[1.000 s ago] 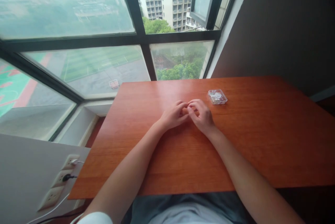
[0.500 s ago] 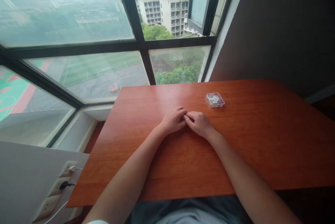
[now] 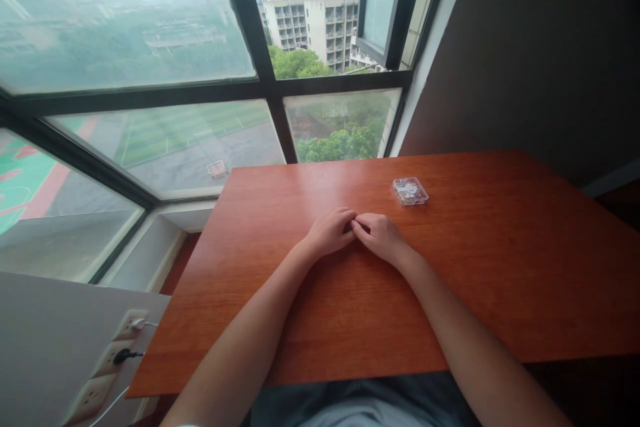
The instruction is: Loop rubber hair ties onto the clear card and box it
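Observation:
My left hand (image 3: 331,231) and my right hand (image 3: 381,235) rest together on the brown wooden table, their fingertips meeting. Both hands have their fingers curled in and pressed together. Whatever lies between the fingertips, if anything, is hidden from above. Beyond my right hand sits a small clear plastic box (image 3: 410,191) with pale and reddish bits inside, too small to name. Neither hand touches the box.
The wooden table (image 3: 500,267) reaches to the right, with its left edge near the wall sockets (image 3: 107,358), where plugs and cords hang. A dark window frame (image 3: 270,88) stands behind it, one pane swung outward.
The view has shifted very slightly. My left fingers sit a touch lower against the right hand; the box has stayed in place.

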Demonstrator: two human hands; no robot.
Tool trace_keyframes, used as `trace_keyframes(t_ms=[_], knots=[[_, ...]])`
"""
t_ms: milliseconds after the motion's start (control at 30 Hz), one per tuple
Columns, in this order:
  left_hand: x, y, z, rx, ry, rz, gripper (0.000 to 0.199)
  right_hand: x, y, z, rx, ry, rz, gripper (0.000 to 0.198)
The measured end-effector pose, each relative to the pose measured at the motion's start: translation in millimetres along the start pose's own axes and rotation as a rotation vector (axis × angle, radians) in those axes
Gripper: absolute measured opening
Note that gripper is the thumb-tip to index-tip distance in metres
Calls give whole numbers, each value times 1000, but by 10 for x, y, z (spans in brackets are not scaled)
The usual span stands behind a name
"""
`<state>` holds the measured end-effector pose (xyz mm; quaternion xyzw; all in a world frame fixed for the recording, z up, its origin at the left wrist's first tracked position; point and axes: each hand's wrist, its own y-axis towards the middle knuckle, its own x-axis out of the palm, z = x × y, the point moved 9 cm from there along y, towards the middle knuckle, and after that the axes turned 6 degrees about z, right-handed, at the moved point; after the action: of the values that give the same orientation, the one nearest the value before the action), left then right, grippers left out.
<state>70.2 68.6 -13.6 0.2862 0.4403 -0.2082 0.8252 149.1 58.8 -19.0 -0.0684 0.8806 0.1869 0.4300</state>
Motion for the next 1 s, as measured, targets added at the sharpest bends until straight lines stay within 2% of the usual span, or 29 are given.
trace_keyframes(t_ms=[1000], knots=[[6, 0, -17, -8, -18, 5, 4, -23, 6, -23, 0, -15, 2, 26]])
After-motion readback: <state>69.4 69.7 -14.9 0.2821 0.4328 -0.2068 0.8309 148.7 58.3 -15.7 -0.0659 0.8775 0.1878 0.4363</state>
